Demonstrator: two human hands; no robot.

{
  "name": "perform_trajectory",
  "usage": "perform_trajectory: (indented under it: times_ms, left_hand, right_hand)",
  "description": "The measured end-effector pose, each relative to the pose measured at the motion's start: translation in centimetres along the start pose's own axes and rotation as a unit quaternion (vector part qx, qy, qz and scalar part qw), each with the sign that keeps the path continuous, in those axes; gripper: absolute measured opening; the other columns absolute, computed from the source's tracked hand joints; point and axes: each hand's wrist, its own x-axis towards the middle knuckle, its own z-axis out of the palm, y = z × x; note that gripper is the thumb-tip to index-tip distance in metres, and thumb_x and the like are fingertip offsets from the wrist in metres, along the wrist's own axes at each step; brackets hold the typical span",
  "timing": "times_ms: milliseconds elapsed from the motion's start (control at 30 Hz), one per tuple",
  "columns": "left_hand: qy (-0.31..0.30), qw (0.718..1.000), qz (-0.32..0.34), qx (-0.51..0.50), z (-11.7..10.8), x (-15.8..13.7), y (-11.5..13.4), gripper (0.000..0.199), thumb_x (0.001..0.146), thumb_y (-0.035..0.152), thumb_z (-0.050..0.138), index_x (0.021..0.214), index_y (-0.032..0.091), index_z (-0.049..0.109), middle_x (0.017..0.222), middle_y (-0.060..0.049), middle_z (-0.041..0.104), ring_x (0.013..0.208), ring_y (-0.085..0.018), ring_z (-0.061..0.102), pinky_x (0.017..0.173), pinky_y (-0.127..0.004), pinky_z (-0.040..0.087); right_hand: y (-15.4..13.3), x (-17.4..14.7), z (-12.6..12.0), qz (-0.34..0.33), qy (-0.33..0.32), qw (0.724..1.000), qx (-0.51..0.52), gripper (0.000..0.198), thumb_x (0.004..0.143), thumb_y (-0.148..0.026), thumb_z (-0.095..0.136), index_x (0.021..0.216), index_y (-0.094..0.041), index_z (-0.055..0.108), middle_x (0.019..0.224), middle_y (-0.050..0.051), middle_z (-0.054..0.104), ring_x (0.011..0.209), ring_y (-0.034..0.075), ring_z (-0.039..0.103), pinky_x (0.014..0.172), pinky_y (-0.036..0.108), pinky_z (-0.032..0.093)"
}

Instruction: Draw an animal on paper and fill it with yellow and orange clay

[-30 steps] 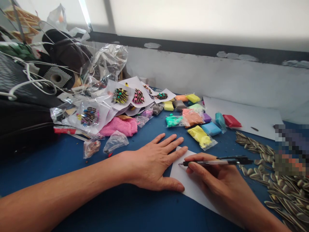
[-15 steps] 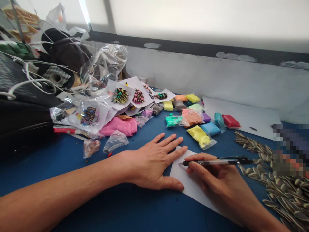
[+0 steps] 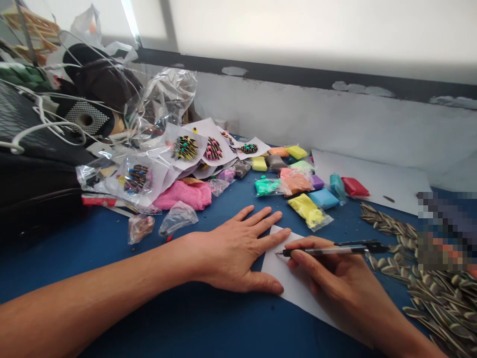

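Note:
My left hand (image 3: 238, 253) lies flat with its fingers spread, its thumb and index finger resting on the left edge of a white sheet of paper (image 3: 274, 266). Between the fingers of my right hand (image 3: 335, 278) is a black pen with a clear barrel (image 3: 331, 250), held almost level. Its tip points left and is at the paper, close to my left index finger; whether it touches cannot be made out. My right hand covers much of the sheet's right part. No marks can be made out on the visible paper.
Packets of coloured clay (image 3: 307, 209) lie beyond my hands. Sunflower seeds (image 3: 439, 303) are heaped at the right, near another white sheet (image 3: 372, 179). Decorated paper pieces (image 3: 186, 146), a pink cloth (image 3: 184, 195) and plastic bags crowd the left back. A black bag (image 3: 37, 184) stands far left.
Hardly anything differs. My left hand stays flat and the pen stays at about the same spot on the paper; the view has shifted very slightly.

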Motion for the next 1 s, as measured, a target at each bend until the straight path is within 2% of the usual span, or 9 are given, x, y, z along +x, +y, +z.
perform_trajectory:
  times_ms: [500,700,1000]
  left_hand:
    - [0.005,1.000,0.001,-0.001,0.07,-0.03,0.05,0.085,0.089,0.073,0.036,0.155,0.023,0.015,0.161,-0.011,0.003,0.149,-0.029,-0.002,0.119,-0.052,0.001]
    - [0.000,1.000,0.001,-0.003,0.02,0.01,0.01,0.085,0.089,0.073,0.035,0.155,0.022,0.016,0.161,-0.012,0.002,0.149,-0.029,-0.002,0.119,-0.052,0.001]
    - [-0.005,1.000,0.001,-0.006,-0.18,-0.07,0.07,0.085,0.089,0.074,0.034,0.155,0.023,0.015,0.161,-0.011,0.001,0.149,-0.029,-0.002,0.119,-0.052,0.001]
  right_hand:
    - [0.15,-0.04,-0.15,-0.019,0.003,1.000,-0.006,0.032,0.085,-0.051,0.056,0.089,-0.023,0.072,0.053,-0.003,0.061,0.049,0.012,0.058,0.048,0.023,0.046]
    - [0.45,-0.11,-0.28,-0.013,0.003,1.000,-0.004,0.033,0.086,-0.050,0.056,0.093,-0.022,0.071,0.053,-0.003,0.060,0.049,0.013,0.059,0.048,0.024,0.046]
    - [0.28,-0.19,-0.41,-0.015,-0.006,1.000,0.013,0.029,0.087,-0.047,0.057,0.090,-0.022,0.070,0.063,-0.001,0.065,0.050,0.010,0.056,0.048,0.022,0.046]
